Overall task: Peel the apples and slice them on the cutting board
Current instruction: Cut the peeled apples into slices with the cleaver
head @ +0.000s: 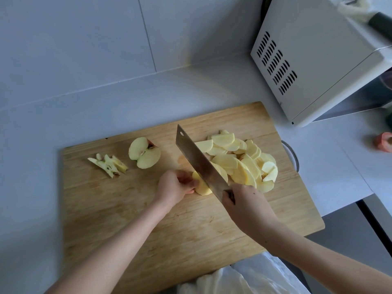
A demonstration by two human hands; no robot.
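While the right hand (pixel 247 205) grips the cleaver (pixel 200 164), the left hand's (pixel 176 186) curled fingers should steady the apple piece (pixel 200 185), tips tucked back.

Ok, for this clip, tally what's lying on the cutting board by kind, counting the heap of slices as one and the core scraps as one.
Cleaver: 1
Uncut apple half: 1
Apple piece under the blade: 1
Pile of slices: 1
Cluster of core trimmings: 1
Total: 5
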